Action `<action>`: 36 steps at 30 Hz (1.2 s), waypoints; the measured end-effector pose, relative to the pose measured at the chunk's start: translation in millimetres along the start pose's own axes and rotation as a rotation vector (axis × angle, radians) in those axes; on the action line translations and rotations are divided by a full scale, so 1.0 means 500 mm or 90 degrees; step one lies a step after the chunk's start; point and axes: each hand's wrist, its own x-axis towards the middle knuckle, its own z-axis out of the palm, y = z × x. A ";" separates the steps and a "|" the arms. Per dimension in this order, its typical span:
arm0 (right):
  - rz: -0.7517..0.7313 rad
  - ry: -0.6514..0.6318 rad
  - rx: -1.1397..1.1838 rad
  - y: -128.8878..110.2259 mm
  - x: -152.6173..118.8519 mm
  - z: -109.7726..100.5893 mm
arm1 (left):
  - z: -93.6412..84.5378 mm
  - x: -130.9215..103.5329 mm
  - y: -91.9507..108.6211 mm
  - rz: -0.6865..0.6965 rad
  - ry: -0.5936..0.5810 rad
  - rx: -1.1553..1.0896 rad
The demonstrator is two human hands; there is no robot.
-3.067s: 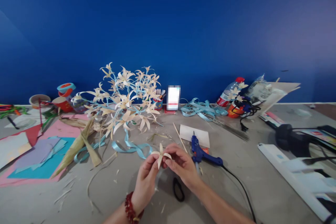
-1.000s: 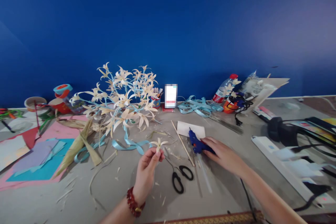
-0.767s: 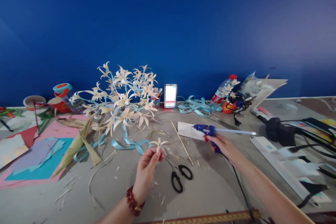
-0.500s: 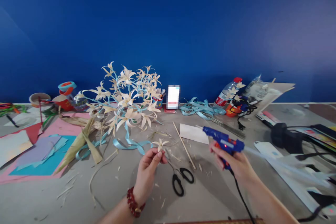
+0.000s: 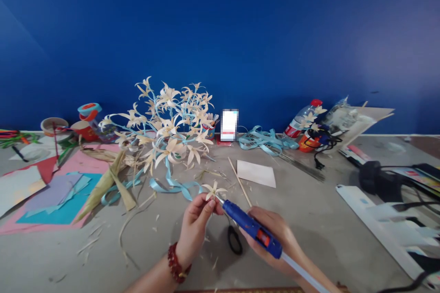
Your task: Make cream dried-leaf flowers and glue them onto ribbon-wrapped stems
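Note:
Pinched between the thumb and fingers of my left hand point(image 5: 198, 217) is a small cream-coloured flower point(image 5: 214, 189) with narrow pointed petals. My right hand point(image 5: 271, 233) grips a blue hot glue gun point(image 5: 250, 226), a translucent glue stick point(image 5: 302, 274) coming out of its back end. The glue gun's nozzle points left and meets the flower's base by my left fingertips; whether it touches cannot be made out. Below the gun lie black-handled scissors point(image 5: 235, 240), partly covered by it and my right hand.
Behind my hands stands a large spray of cream flowers point(image 5: 172, 123) on blue stems. Blue ribbon point(image 5: 263, 140), a thin stick point(image 5: 239, 181) and a white card point(image 5: 256, 174) lie on the table. Coloured paper point(image 5: 58, 213) and dried husks point(image 5: 103, 187) are left; a white power strip point(image 5: 371, 233) is right.
My right hand has brought the glue gun left and down to the flower, now covering part of the scissors. My left hand keeps its hold on the flower, almost unmoved.

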 end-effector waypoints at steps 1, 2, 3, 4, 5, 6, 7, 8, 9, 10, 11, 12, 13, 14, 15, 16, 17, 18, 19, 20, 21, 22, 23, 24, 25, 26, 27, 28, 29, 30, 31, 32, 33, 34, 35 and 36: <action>-0.026 -0.022 -0.030 0.000 -0.001 0.000 | -0.001 0.000 0.000 0.000 -0.001 0.003; -0.050 -0.039 -0.047 0.000 -0.002 0.001 | -0.001 0.000 -0.001 -0.001 -0.002 0.006; -0.068 -0.051 -0.070 0.000 -0.003 0.001 | -0.002 -0.001 -0.001 0.000 -0.004 0.008; -0.076 -0.052 -0.078 0.000 -0.003 0.001 | -0.002 -0.001 -0.002 -0.002 -0.006 0.009; -0.075 -0.054 -0.081 0.000 -0.004 0.001 | -0.003 -0.002 -0.002 -0.003 -0.008 0.008; -0.069 -0.055 -0.083 0.001 -0.004 0.001 | -0.003 -0.002 -0.003 -0.003 -0.009 0.006; -0.064 -0.058 -0.085 0.002 -0.004 0.001 | -0.003 -0.002 -0.004 -0.003 -0.011 0.005; -0.062 -0.062 -0.088 0.003 -0.004 0.002 | -0.003 -0.002 -0.004 -0.003 -0.012 0.004; -0.067 -0.065 -0.090 0.004 -0.003 0.002 | -0.003 -0.002 -0.005 -0.003 -0.012 0.003; -0.077 -0.066 -0.094 0.006 -0.003 0.003 | -0.003 -0.001 -0.005 -0.002 -0.011 0.002; -0.084 -0.062 -0.098 0.008 -0.002 0.003 | -0.003 -0.001 -0.005 -0.002 -0.009 0.000; -0.091 -0.057 -0.102 0.010 -0.002 0.004 | -0.003 0.000 -0.005 -0.003 -0.009 -0.001; -0.094 -0.052 -0.106 0.012 -0.002 0.004 | -0.002 0.001 -0.005 -0.004 -0.009 -0.002; -0.092 -0.048 -0.109 0.014 -0.002 0.004 | -0.002 0.001 -0.004 -0.005 -0.010 -0.004; -0.091 -0.049 -0.111 0.016 -0.001 0.005 | -0.002 0.002 -0.003 -0.006 -0.011 -0.006; -0.091 -0.050 -0.111 0.017 -0.001 0.005 | -0.001 0.001 -0.002 -0.007 -0.011 -0.008; -0.095 -0.054 -0.111 0.017 -0.001 0.005 | -0.001 0.001 -0.001 -0.007 -0.011 -0.010; -0.096 -0.057 -0.111 0.017 -0.001 0.004 | -0.001 0.000 -0.001 -0.007 -0.011 -0.011; -0.094 -0.059 -0.112 0.015 0.000 0.004 | -0.001 0.000 0.000 -0.008 -0.011 -0.012; -0.090 -0.061 -0.112 0.014 0.000 0.004 | -0.001 -0.001 0.000 -0.008 -0.011 -0.011; -0.084 -0.061 -0.111 0.012 0.001 0.003 | -0.001 -0.001 0.000 -0.009 -0.011 -0.010; -0.079 -0.061 -0.112 0.011 0.001 0.003 | -0.001 -0.001 -0.001 -0.010 -0.011 -0.009; -0.078 -0.060 -0.111 0.010 0.002 0.003 | -0.002 -0.001 -0.001 -0.011 -0.011 -0.008; -0.082 -0.059 -0.111 0.009 0.002 0.003 | -0.002 -0.001 -0.001 -0.012 -0.011 -0.009; -0.086 -0.058 -0.110 0.009 0.001 0.003 | -0.002 -0.001 -0.002 -0.012 -0.012 -0.011; -0.087 -0.056 -0.110 0.010 0.001 0.004 | -0.002 0.000 -0.002 -0.012 -0.012 -0.013; -0.086 -0.057 -0.112 0.012 0.000 0.004 | -0.002 0.000 -0.002 -0.011 -0.013 -0.014; -0.081 -0.058 -0.113 0.014 0.000 0.005 | -0.002 0.000 -0.002 -0.010 -0.015 -0.014; -0.077 -0.059 -0.115 0.016 -0.001 0.005 | -0.003 0.001 -0.002 -0.010 -0.016 -0.014; -0.073 -0.059 -0.117 0.018 -0.002 0.006 | -0.003 0.001 -0.002 -0.009 -0.016 -0.012; -0.076 -0.060 -0.117 0.021 -0.002 0.007 | -0.003 0.001 -0.002 -0.009 -0.016 -0.011; -0.082 -0.062 -0.116 0.024 -0.003 0.007 | -0.003 0.001 -0.003 -0.010 -0.015 -0.012; -0.089 -0.064 -0.114 0.026 -0.003 0.008 | -0.004 0.000 -0.003 -0.011 -0.014 -0.013; -0.094 -0.064 -0.113 0.029 -0.003 0.009 | -0.004 0.000 -0.004 -0.012 -0.011 -0.016; -0.097 -0.066 -0.113 0.030 -0.004 0.010 | -0.004 0.000 -0.005 -0.013 -0.009 -0.018; -0.097 -0.066 -0.115 0.031 -0.004 0.011 | -0.004 0.000 -0.005 -0.014 -0.009 -0.020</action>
